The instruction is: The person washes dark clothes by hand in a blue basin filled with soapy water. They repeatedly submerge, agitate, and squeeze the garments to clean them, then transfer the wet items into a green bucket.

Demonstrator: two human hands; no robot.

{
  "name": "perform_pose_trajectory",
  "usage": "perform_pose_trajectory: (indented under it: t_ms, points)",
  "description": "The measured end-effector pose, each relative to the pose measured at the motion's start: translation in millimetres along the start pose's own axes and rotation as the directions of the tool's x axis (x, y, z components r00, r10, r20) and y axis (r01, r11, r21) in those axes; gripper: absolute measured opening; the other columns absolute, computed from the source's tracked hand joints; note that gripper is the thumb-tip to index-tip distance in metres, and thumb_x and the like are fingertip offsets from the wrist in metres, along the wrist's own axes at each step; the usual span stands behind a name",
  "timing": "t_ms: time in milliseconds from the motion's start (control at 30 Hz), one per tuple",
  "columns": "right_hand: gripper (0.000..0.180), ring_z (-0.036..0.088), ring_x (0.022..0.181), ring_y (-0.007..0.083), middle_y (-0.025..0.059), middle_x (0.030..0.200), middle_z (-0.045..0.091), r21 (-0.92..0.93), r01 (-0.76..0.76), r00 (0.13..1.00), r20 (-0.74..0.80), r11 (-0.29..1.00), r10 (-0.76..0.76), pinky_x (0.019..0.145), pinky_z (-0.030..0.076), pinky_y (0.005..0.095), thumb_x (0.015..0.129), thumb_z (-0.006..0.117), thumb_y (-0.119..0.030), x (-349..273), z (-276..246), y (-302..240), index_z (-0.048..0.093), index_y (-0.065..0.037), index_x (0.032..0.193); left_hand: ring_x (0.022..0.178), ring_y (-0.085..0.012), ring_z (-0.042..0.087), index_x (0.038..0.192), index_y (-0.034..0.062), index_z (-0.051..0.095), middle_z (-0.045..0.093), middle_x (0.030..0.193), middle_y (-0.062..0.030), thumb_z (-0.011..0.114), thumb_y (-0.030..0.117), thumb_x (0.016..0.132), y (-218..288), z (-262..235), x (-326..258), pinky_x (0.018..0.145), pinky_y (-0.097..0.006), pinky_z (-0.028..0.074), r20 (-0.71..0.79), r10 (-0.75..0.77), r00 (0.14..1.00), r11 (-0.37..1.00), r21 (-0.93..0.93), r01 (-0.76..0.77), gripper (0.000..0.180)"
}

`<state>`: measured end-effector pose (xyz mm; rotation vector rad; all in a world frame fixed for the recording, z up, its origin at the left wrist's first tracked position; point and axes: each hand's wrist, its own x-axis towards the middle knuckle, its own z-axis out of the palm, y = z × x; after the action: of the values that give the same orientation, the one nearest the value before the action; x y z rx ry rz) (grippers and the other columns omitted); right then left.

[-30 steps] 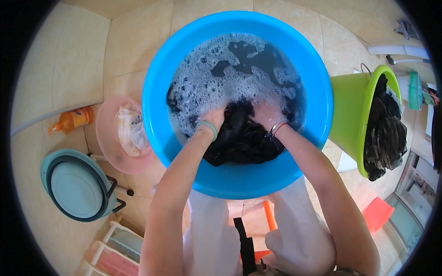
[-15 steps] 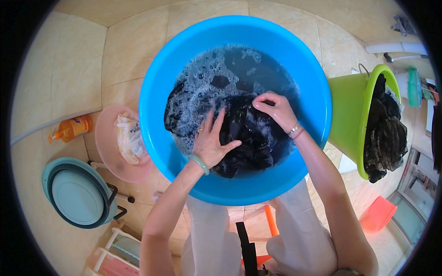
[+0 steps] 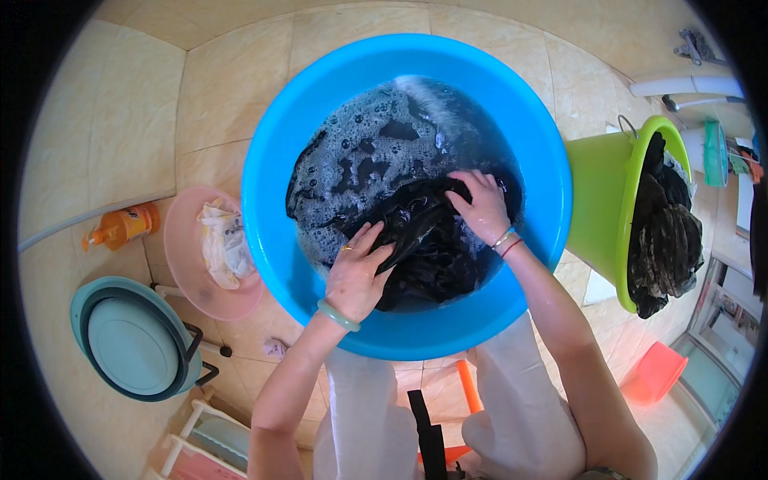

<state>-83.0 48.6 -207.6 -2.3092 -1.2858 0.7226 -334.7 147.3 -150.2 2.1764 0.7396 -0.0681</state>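
A big blue basin (image 3: 272, 216) holds soapy water and a wet black garment (image 3: 424, 240). My left hand (image 3: 358, 272), with a green bangle on the wrist, grips a fold of the garment near the basin's front. My right hand (image 3: 482, 206), wearing thin bracelets, clutches the cloth further back and to the right. Both hands are on the same piece of clothing, partly lifted out of the foam.
A green bucket (image 3: 604, 208) stuffed with dark clothes stands to the right. On the left are a pink bowl (image 3: 188, 272) with a pale cloth, an orange bottle (image 3: 120, 226) and a teal lidded tub (image 3: 132, 340). A small orange-red stool (image 3: 656, 372) sits at lower right on the tiled floor.
The hands moved apart along the garment: the left drew back toward the front of the basin, the right reached further back, stretching the black cloth between them.
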Motion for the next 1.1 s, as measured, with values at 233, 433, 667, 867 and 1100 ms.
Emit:
perform_pose_trajectory:
  t_ms: [233,433,667,867,1100]
  points:
    - [0.036,0.047,0.115,0.0307,0.0099,0.13,0.05,-0.333,0.04,0.998,-0.036,0.942,-0.055,0.097,0.037,0.0459,0.09,0.054,-0.021,-2,38,-2,0.056,-0.009,0.124,0.142,-0.0448,0.021,0.153,0.0266,0.022,0.021,0.155,-0.0234,0.054,0.06,0.088,14,24,21,0.108,-0.064,0.021,0.092,-0.207,0.974,0.92,0.356,0.162,0.08]
    - [0.041,0.045,0.114,0.0336,0.0106,0.127,0.048,-0.466,0.088,0.996,0.033,0.88,-0.082,0.097,0.038,0.0491,0.086,0.056,-0.016,9,48,11,0.054,-0.009,0.126,0.138,-0.0446,0.027,0.153,0.0237,0.023,0.022,0.153,-0.0264,0.054,0.06,0.087,6,52,39,0.103,-0.065,0.027,-0.028,-0.174,0.984,0.857,0.487,0.165,0.081]
    - [0.036,0.045,0.114,0.0315,0.0102,0.121,0.049,-0.469,0.079,0.993,-0.04,0.88,-0.11,0.095,0.038,0.0498,0.089,0.057,-0.023,12,53,11,0.056,-0.011,0.122,0.137,-0.0447,0.028,0.151,0.0178,0.027,0.032,0.147,-0.0294,0.05,0.06,0.09,-4,61,46,0.105,-0.064,0.025,0.072,-0.272,0.959,0.825,0.531,0.194,0.078]
    - [0.038,0.044,0.117,0.0315,0.0101,0.127,0.047,-0.503,0.07,0.996,0.086,0.862,-0.03,0.095,0.037,0.0524,0.088,0.058,-0.024,17,52,14,0.056,-0.011,0.123,0.135,-0.0458,0.032,0.153,0.0197,0.022,0.038,0.142,-0.0309,0.05,0.058,0.091,-10,65,46,0.106,-0.062,0.026,0.001,-0.2,0.98,0.813,0.559,0.165,0.079]
    - [0.041,0.044,0.118,0.0306,0.0089,0.13,0.047,-0.552,0.095,0.995,0.077,0.828,-0.063,0.096,0.037,0.0524,0.089,0.057,-0.027,16,54,18,0.054,-0.011,0.127,0.137,-0.0423,0.031,0.154,0.0248,0.016,0.034,0.147,-0.0261,0.052,0.057,0.09,-11,62,49,0.106,-0.066,0.023,0.032,-0.235,0.971,0.896,0.394,0.204,0.08]
